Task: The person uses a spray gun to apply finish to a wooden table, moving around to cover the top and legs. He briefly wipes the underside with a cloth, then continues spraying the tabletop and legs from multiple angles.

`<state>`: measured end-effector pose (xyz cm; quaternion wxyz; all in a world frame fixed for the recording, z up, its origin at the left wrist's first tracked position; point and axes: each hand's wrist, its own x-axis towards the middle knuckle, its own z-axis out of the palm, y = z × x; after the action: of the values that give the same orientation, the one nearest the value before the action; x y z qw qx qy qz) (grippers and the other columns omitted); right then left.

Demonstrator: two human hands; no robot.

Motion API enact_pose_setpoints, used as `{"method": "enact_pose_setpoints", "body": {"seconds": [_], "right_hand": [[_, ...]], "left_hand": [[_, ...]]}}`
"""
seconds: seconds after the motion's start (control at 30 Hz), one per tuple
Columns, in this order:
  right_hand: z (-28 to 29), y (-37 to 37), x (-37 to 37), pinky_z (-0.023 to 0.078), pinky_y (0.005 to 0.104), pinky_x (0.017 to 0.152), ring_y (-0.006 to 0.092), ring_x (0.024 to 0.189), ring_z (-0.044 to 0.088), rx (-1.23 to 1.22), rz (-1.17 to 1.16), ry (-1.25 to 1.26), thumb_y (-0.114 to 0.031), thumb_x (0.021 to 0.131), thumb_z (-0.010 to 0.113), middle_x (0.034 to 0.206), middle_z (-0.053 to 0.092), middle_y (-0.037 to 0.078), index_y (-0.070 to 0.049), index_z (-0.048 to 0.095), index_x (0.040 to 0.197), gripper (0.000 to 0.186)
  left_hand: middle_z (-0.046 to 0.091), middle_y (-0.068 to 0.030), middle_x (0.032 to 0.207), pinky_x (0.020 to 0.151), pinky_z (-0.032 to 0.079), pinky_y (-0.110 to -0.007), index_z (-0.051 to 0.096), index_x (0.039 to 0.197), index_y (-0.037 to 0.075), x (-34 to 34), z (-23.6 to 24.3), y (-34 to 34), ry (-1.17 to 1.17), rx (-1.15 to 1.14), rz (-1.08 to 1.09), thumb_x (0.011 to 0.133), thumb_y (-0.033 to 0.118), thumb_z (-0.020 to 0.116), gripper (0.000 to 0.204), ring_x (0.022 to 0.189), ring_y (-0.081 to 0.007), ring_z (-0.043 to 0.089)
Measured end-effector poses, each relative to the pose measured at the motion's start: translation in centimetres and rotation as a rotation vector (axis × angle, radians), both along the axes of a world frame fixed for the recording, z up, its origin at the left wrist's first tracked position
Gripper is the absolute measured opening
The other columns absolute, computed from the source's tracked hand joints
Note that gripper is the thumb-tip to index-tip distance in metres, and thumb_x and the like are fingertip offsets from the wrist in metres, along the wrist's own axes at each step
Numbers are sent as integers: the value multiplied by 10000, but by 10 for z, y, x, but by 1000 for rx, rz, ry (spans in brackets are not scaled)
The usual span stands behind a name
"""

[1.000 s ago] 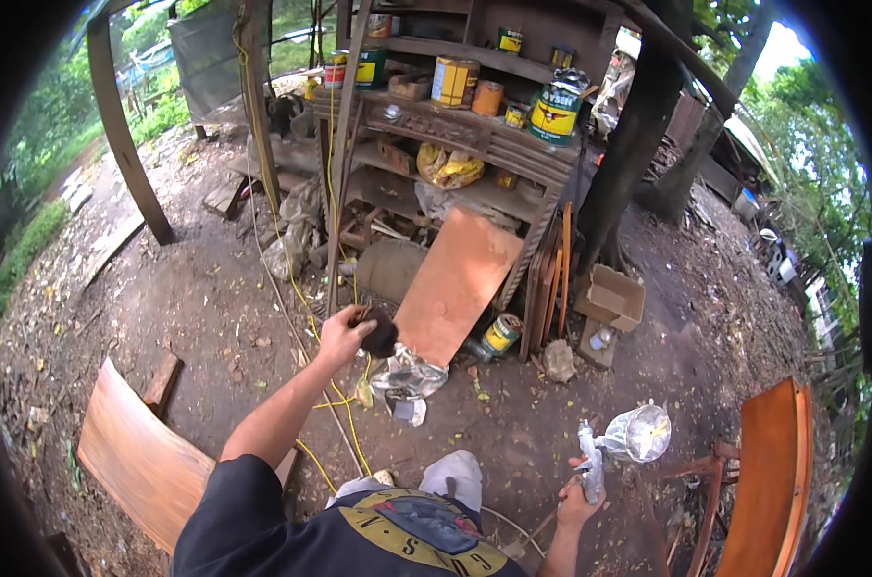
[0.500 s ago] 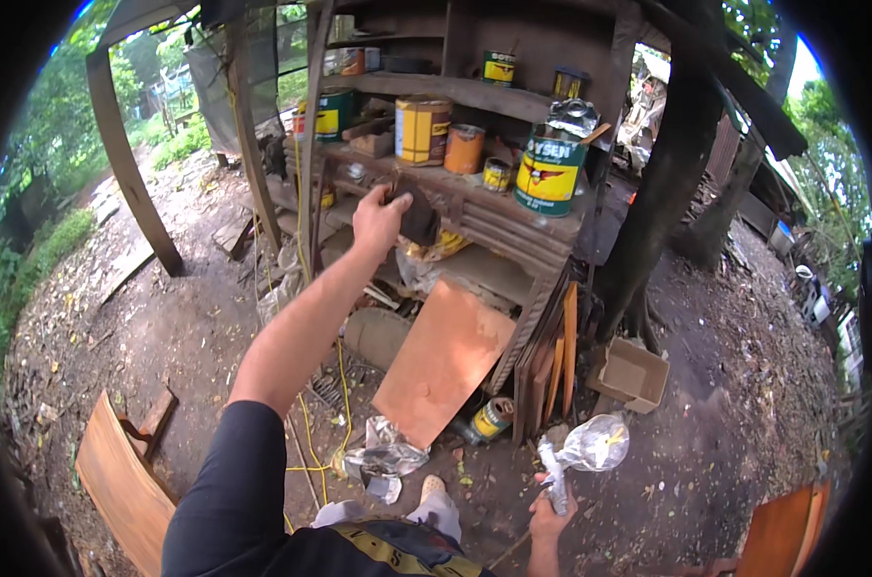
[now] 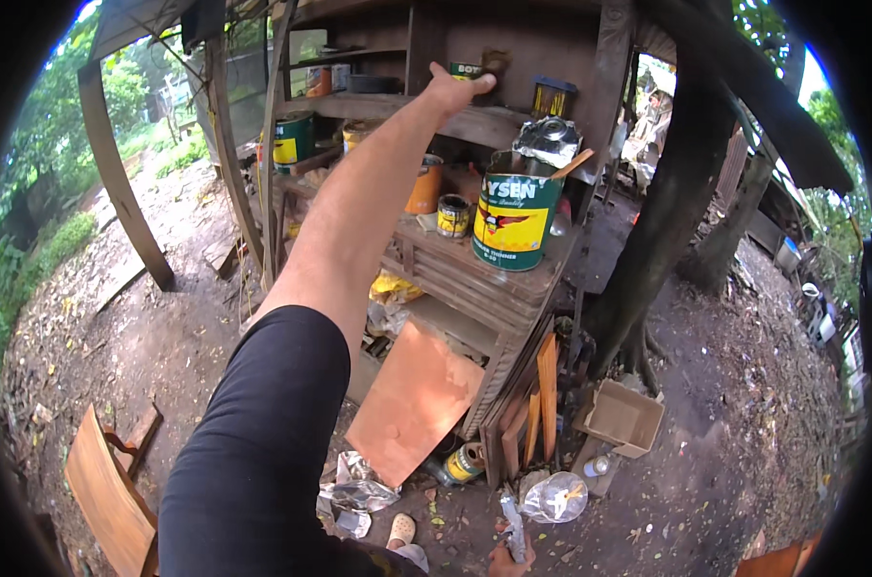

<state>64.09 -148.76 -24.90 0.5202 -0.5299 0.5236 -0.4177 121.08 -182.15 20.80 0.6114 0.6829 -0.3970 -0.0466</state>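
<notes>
My left hand (image 3: 458, 94) is stretched up to the upper shelf, in front of a small green and yellow can (image 3: 465, 70). Its index finger and thumb point apart. Just past the thumb is a crumpled-looking brown piece (image 3: 496, 62); whether the thumb touches it is unclear. Low down, at the bottom edge, my right hand (image 3: 509, 561) is closed round the handle of a silvery spray gun (image 3: 513, 527). The gun's rounded clear cup (image 3: 556, 497) sits to the right, with a yellowish spot inside.
On the weathered shelf unit (image 3: 537, 284) stand a large green and yellow can (image 3: 513, 216) with a wooden stick, a small can (image 3: 452, 215) and an orange can (image 3: 423, 186). A reddish board (image 3: 417, 399) leans below. A cardboard box (image 3: 625, 416) lies beside a tree trunk (image 3: 662, 192).
My left hand has risen from the middle shelf to the upper one. The dark piece it held no longer shows in its palm. My right hand and the spray gun now appear lower.
</notes>
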Motion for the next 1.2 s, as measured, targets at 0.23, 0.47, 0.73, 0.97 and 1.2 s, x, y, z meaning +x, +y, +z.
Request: {"method": "enact_pose_setpoints", "body": {"seconds": [0.23, 0.47, 0.73, 0.97, 1.2], "right_hand": [[-15, -33, 25, 515, 335, 666, 193, 762, 624, -260, 190, 39, -62, 865, 652, 890, 690, 105, 23, 667, 1165, 312], [8, -67, 75, 392, 230, 449, 71, 472, 471, -148, 504, -50, 3, 746, 482, 727, 620, 49, 66, 668, 1062, 372], [96, -72, 208, 398, 226, 485, 95, 523, 484, -42, 798, -211, 16, 702, 487, 776, 618, 68, 112, 596, 1174, 494], [119, -71, 351, 412, 222, 661, 111, 679, 496, -386, 1173, -304, 22, 696, 477, 1032, 625, 130, 94, 525, 1197, 508], [149, 72, 497, 357, 188, 552, 65, 626, 441, -495, 1240, -399, 1, 757, 469, 1160, 637, 143, 72, 480, 1351, 598]], "left_hand": [[620, -236, 1301, 1000, 492, -435, 378, 1476, 32, 29, -167, 86, -282, 30, 164, 816, 397, 756, 843, 1193, -371, 616], [697, -185, 994, 792, 544, -472, 679, 1043, 48, -34, -419, 405, -247, 587, 57, 815, 84, 629, 237, 921, -388, 677], [741, -141, 1013, 859, 564, -448, 754, 971, 90, -160, -595, 860, 478, 1722, 349, 818, 415, 628, 381, 970, -343, 704], [734, -157, 1104, 928, 560, -411, 751, 1107, 84, -255, -586, 990, 971, 1518, 730, 830, 412, 657, 439, 1038, -307, 709], [720, -130, 1171, 980, 527, -417, 715, 1169, 106, -260, -624, 1054, 992, 1219, 738, 867, 470, 659, 477, 1107, -309, 677]]}}
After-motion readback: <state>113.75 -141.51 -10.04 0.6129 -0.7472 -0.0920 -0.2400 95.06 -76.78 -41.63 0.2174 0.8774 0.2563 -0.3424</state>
